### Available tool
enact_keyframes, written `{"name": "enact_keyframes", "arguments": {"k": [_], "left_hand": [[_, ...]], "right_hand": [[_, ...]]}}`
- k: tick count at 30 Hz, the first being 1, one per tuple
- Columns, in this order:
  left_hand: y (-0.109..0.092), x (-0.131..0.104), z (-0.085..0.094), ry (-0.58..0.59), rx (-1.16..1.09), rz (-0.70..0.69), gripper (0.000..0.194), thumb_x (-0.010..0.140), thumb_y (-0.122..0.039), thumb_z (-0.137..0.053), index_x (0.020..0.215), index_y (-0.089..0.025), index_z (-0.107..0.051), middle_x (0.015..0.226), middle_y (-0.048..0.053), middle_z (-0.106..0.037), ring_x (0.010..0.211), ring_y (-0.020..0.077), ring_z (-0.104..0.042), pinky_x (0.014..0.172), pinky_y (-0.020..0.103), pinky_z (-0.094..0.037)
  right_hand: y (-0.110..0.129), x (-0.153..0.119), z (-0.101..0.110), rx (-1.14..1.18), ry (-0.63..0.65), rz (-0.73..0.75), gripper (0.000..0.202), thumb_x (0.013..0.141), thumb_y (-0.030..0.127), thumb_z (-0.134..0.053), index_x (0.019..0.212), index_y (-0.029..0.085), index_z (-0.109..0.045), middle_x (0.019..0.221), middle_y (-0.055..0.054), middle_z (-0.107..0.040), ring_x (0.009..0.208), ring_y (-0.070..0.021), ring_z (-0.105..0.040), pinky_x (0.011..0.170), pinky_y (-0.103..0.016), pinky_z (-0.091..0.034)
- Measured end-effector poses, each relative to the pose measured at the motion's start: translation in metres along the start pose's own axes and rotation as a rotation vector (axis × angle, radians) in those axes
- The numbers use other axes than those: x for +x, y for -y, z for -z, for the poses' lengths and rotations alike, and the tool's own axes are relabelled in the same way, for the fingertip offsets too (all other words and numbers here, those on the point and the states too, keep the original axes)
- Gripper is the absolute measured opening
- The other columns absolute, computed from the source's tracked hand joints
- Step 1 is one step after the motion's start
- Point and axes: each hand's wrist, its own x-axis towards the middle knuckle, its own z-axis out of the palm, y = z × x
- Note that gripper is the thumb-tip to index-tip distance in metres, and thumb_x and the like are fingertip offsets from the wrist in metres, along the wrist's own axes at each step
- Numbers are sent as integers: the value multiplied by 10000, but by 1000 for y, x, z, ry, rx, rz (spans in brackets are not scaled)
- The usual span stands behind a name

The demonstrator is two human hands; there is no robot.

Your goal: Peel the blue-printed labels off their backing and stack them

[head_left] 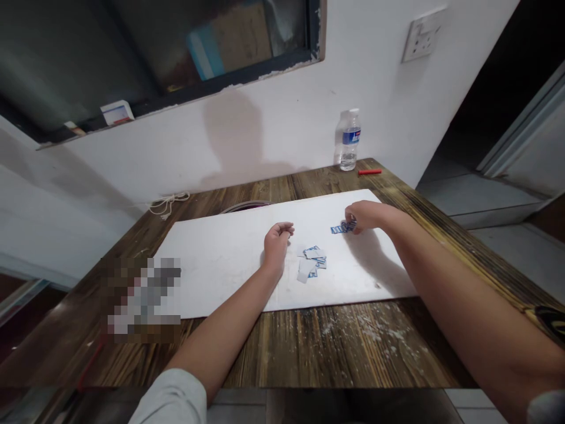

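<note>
A white board [220,259] lies on the wooden table. Near its right end, my right hand [362,217] is closed with fingertips down on blue-and-white paper pieces [339,229]; whether it grips one of them is hard to make out. My left hand [278,238] rests on the board near its middle, fingers curled together, and what they may hold is too small to name. Between and below my hands is a small loose pile of paper scraps [314,262], some with blue marks and some plain white, overlapping each other.
At the back right of the table [291,347] stand a water bottle [350,141] and a red stick-like object [369,172]. White string [168,204] lies at the back left. A round object's rim [247,205] shows behind the board. A blurred patch covers the left edge.
</note>
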Motion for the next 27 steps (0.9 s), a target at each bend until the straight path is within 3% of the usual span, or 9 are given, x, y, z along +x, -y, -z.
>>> {"name": "enact_keyframes", "arguments": {"k": [4, 11, 18, 27], "left_hand": [[1, 1, 0, 2, -6, 0, 281, 630, -151, -529, 866, -196, -674, 844, 30, -668, 772, 125, -576, 595, 204, -384], [1, 1, 1, 4, 0, 3, 280, 630, -148, -527, 861, -198, -676, 842, 30, -667, 780, 126, -578, 591, 201, -383], [2, 1, 1, 11, 6, 0, 285, 627, -147, -524, 864, -193, -675, 849, 40, -669, 780, 132, -582, 585, 202, -384], [5, 2, 1, 20, 9, -10, 287, 638, -147, -520, 874, -200, -675, 859, 37, -670, 788, 129, -582, 588, 201, -386]], "right_hand": [[7, -5, 6, -40, 22, 8, 341, 705, 205, -694, 1040, 152, -729, 1005, -132, -706, 923, -275, -640, 704, -298, -434], [31, -18, 14, -84, 23, -64, 356, 770, 162, -596, 1107, 89, -683, 1047, -187, -682, 926, -289, -644, 702, -319, -449], [61, -22, 2, -36, -110, -231, 338, 852, 67, -453, 1153, 35, -602, 1080, -230, -636, 996, -309, -641, 720, -326, -455], [61, -16, -2, -22, -176, -262, 324, 866, 51, -428, 1140, 45, -601, 1042, -221, -662, 959, -297, -660, 709, -317, -462]]}}
